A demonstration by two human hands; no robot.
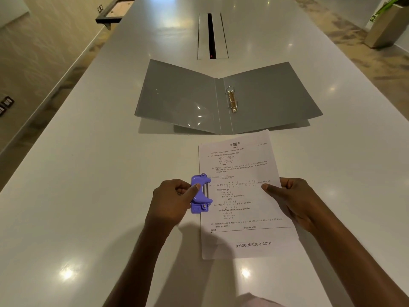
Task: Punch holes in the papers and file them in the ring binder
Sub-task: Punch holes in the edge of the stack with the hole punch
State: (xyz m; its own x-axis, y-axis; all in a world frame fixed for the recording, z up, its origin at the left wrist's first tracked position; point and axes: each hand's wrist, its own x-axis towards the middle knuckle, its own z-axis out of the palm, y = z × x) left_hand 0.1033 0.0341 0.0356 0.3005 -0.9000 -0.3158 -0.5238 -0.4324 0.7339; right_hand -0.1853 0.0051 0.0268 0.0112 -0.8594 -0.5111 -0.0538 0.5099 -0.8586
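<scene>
A printed paper lies on the white table in front of me. Its left edge sits inside a purple hole punch. My left hand grips the punch from the left, thumb on its lever. My right hand pinches the paper's right edge, thumb on top. Beyond the paper, a grey ring binder lies open, with its brass ring mechanism shut on the spine and no sheets on it.
A long cable slot is set into the table behind the binder. The table's left edge runs diagonally, with floor beyond it. A planter stands on the floor at the far right.
</scene>
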